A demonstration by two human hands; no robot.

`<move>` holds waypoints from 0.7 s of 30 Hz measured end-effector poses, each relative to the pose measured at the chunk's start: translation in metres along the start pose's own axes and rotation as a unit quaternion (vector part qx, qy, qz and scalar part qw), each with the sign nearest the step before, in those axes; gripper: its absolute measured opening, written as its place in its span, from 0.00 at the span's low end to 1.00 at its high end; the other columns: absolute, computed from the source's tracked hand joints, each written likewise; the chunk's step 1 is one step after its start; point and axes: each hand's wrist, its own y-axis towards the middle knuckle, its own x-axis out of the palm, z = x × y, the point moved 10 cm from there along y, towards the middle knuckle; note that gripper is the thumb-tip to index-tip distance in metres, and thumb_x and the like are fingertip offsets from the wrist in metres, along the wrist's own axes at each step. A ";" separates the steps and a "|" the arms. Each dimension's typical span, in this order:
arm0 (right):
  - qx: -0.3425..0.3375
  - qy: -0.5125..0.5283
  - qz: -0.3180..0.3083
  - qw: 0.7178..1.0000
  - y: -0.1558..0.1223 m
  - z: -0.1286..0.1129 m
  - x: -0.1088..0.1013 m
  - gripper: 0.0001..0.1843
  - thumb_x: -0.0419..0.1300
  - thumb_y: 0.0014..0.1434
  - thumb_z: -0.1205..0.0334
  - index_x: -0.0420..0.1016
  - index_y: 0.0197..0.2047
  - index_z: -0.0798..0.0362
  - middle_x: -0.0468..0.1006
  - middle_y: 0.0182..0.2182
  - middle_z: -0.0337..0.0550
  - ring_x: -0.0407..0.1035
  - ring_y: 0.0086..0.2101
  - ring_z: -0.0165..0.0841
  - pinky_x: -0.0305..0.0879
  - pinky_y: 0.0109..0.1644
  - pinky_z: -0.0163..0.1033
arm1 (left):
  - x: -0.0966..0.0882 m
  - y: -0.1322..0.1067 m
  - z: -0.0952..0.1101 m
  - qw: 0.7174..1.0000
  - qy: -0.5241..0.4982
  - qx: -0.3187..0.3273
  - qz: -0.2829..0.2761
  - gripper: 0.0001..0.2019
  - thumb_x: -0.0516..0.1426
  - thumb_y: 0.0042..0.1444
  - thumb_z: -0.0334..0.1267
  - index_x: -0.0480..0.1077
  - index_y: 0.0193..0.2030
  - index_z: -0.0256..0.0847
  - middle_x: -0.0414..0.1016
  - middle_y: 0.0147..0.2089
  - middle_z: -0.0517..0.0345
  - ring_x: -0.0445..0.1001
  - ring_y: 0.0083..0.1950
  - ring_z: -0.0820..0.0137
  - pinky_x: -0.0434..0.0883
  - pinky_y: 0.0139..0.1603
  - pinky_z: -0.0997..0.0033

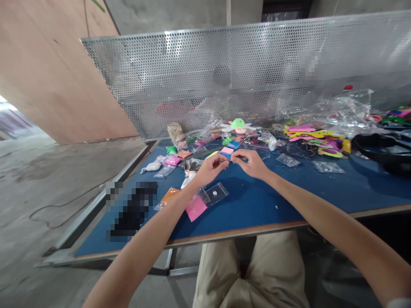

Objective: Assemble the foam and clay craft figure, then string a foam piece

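Note:
Over the middle of the blue table, my left hand (212, 168) and my right hand (250, 162) meet fingertip to fingertip. Both are closed in a pinch, and whatever sits between the fingers is too small to make out. Just behind them lie a pink piece (227, 150) and blue packets. Below my left wrist are a clear zip bag (218, 193) with a small white piece in it, a pink square packet (196, 208) and an orange packet (170, 196). A white object beside my left wrist is partly hidden by the arm.
A perforated metal panel (192, 72) stands along the table's back edge. Before it sit a figure with a green cap (238, 123), a heap of colourful flat pieces (314, 134) and crumpled clear plastic (343, 107). A white earbud-like case (153, 166) lies left, a black strap-like object (379, 149) right.

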 end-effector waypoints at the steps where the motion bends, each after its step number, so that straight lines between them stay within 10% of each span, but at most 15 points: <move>1: -0.002 -0.005 -0.002 1.000 0.000 0.000 0.000 0.12 0.55 0.65 0.56 0.76 0.34 0.50 0.80 0.33 0.40 0.73 0.35 0.35 0.68 0.43 0.40 | 0.000 0.000 -0.002 1.000 -0.004 -0.001 0.001 0.15 0.57 0.61 0.49 0.72 0.42 0.37 0.74 0.35 0.55 0.72 0.35 0.71 0.70 0.38 0.71; 21: -0.030 -0.058 -0.017 0.998 -0.004 0.007 0.005 0.10 0.57 0.64 0.55 0.78 0.37 0.48 0.80 0.35 0.42 0.72 0.36 0.36 0.66 0.43 0.41 | -0.009 -0.001 -0.011 0.999 -0.001 -0.035 0.019 0.14 0.58 0.61 0.47 0.74 0.42 0.38 0.79 0.35 0.53 0.79 0.32 0.69 0.74 0.37 0.70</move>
